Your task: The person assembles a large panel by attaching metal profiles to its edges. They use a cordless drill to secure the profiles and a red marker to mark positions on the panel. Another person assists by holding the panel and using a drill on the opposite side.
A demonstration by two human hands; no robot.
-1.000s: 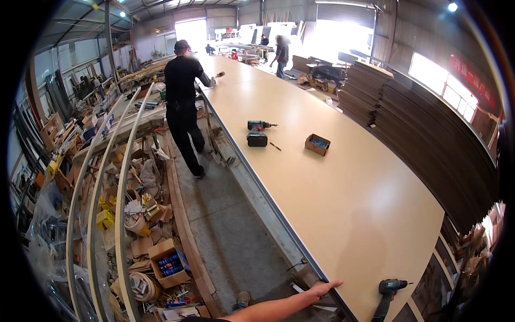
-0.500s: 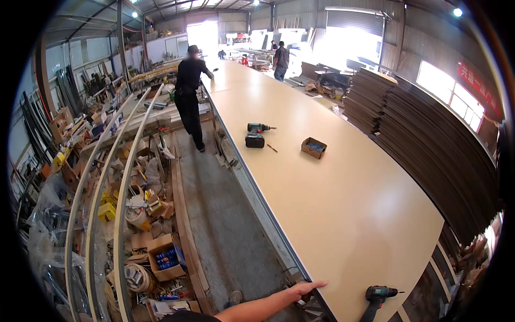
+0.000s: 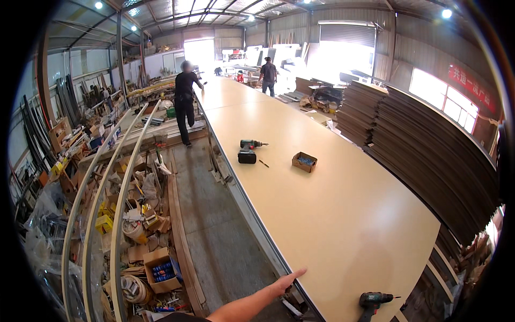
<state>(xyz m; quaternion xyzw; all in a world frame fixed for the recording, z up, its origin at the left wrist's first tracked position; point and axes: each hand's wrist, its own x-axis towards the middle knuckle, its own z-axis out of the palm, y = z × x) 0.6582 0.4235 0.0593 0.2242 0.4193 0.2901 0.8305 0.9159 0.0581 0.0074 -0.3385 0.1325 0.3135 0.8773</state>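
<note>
My left hand [image 3: 288, 280] lies at the near left edge of a long cream-coloured panel [image 3: 322, 231]. Its visible fingers are stretched out over the top surface, and the underside of the hand is hidden. My right hand is out of the picture. On the panel's near right corner rests a cordless drill [image 3: 372, 303], its bit pointing right. A second cordless drill [image 3: 248, 152] lies farther along, beside a short thin brown stick [image 3: 264, 163]. Just right of these is a small open cardboard box [image 3: 304, 162] with small blue pieces inside.
A person in dark clothes [image 3: 185, 102] leans at the panel's far left edge; another person [image 3: 267, 78] stands beyond it. Stacked brown boards [image 3: 429, 155] rise on the right. Long pale bars [image 3: 119, 214] and cluttered boxes line the left, past a concrete aisle [image 3: 214, 214].
The view has tilted up and shifted slightly. My left hand stays by the panel edge. The person at the far left has moved farther along it; the drills and box lie in place.
</note>
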